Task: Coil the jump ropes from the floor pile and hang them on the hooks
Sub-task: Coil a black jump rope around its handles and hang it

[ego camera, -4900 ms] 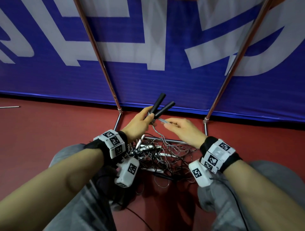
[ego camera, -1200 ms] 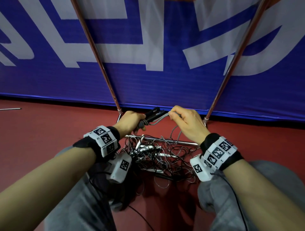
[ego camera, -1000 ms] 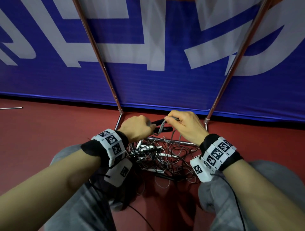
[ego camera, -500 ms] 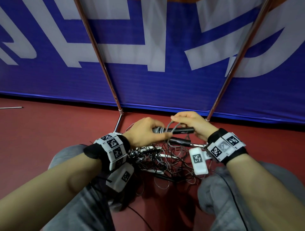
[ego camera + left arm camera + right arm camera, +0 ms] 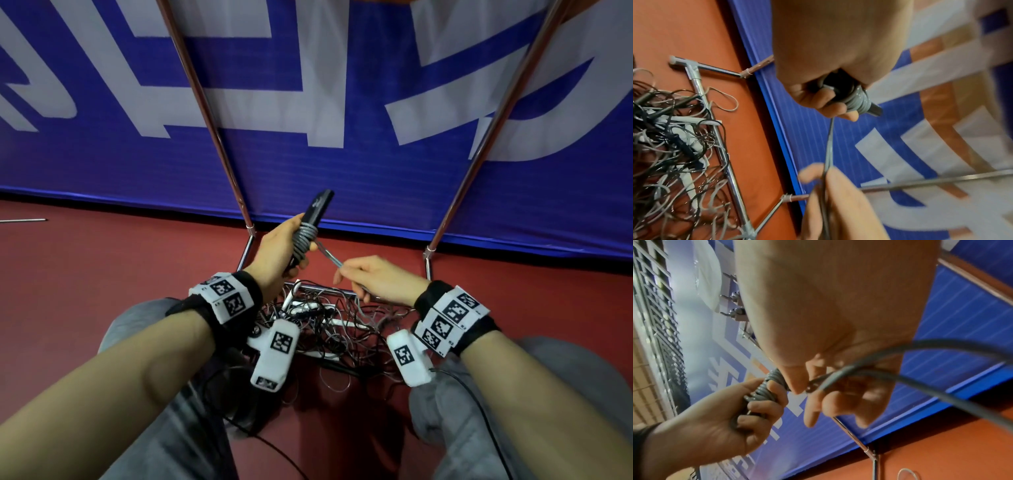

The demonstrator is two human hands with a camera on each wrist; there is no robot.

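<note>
Our left hand [image 5: 279,248] gripped the handles [image 5: 317,209], grey cord [image 5: 303,240] wound round them; our right hand [image 5: 373,279] pinched the cord's tail. Slack risked unravelling, or snagging the near floor pile [image 5: 329,329].

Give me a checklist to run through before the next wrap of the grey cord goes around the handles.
1. Left hand grips the black handles: ok.
2. Earlier turns of the grey cord lie side by side on the handles: ok.
3. Right hand pinches the cord: ok.
4. Cord runs straight between the two hands: ok in the left wrist view.
5. Loose cord behind the right hand runs free of the floor pile: cannot tell; it drops toward the tangle.
6. Hooks free for hanging: cannot tell; some show bare on the rack, the rest are hidden.
</note>
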